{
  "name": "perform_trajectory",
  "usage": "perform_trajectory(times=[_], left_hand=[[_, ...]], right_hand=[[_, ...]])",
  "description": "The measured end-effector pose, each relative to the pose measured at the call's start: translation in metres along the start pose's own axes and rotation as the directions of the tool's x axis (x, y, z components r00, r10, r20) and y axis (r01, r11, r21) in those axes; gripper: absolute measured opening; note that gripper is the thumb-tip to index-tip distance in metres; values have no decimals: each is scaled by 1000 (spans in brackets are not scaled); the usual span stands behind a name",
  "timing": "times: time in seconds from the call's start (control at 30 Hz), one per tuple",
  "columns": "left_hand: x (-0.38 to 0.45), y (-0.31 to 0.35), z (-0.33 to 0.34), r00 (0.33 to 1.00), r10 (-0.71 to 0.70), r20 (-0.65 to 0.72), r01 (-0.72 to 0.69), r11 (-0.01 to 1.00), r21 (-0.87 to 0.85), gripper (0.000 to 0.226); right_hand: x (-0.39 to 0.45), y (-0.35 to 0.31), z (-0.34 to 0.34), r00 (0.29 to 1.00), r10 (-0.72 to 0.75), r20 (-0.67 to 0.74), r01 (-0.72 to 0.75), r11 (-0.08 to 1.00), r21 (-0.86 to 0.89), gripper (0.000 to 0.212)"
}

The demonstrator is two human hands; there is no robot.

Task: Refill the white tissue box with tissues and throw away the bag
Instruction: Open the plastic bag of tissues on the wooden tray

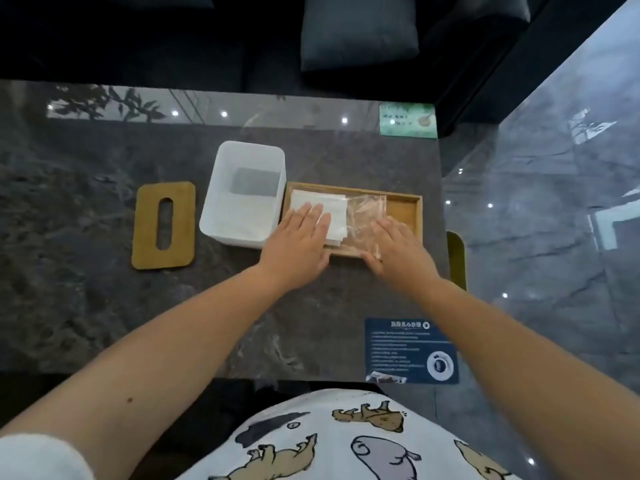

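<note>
The white tissue box [239, 220] stands open and looks empty on the dark marble table. Its wooden lid [180, 230], with a slot in it, lies flat to the box's left. Right of the box sits a shallow wooden tray [405, 209]. In it a stack of white tissues [334, 206] sticks halfway out of the left end of a clear plastic bag [363, 213]. My left hand [298, 240] rests on the tissue stack, fingers on top and thumb at its near edge. My right hand [398, 247] presses on the bag, thumb hooked at its near edge.
A green card [408, 120] lies at the table's far right corner and a blue printed card [412, 351] at its near right corner. A dark sofa with a cushion [360, 29] stands beyond the table. The table's right edge drops to a glossy grey floor [554, 237].
</note>
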State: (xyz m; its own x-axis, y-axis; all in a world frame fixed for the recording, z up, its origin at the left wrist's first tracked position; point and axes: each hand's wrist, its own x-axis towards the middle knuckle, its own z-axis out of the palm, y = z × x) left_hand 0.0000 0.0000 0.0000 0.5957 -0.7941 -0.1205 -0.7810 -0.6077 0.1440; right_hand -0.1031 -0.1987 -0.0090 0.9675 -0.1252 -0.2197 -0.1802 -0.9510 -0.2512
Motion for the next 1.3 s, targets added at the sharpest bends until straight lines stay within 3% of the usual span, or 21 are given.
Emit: perform_trajectory(times=[0.2,0.3,0.37,0.5,0.57,0.6,0.87,1.07,1.2,1.3], left_hand=[[5,-9,22,986,-85,142,83,996,20,65],[4,-10,27,982,-88,165,86,996,17,64],[4,-10,29,982,-97,165,97,995,7,64],[6,-8,30,981,-103,163,109,994,-25,63],[7,-9,30,981,-106,162,113,993,-29,63],[7,-9,30,981,-106,163,113,993,-34,63],[14,-13,23,984,-114,140,128,987,-98,50],[37,9,3,972,-234,-21,217,931,-294,34],[62,31,-13,957,-231,175,290,780,-555,29],[74,40,-18,942,-192,276,327,717,-616,28]], right_hand=[[6,1,5,988,146,57,-155,961,228,70],[9,2,2,974,225,34,-220,891,396,49],[13,1,-4,951,308,36,-276,788,551,29],[23,2,-12,818,491,300,-536,459,709,46],[26,4,-14,744,496,447,-624,277,731,27],[27,4,-16,727,481,489,-649,251,718,18],[29,7,-16,758,436,486,-625,270,732,13],[29,3,-19,850,408,333,-512,492,704,28],[30,0,-22,897,348,273,-440,639,631,24],[30,0,-22,922,303,243,-388,698,602,21]])
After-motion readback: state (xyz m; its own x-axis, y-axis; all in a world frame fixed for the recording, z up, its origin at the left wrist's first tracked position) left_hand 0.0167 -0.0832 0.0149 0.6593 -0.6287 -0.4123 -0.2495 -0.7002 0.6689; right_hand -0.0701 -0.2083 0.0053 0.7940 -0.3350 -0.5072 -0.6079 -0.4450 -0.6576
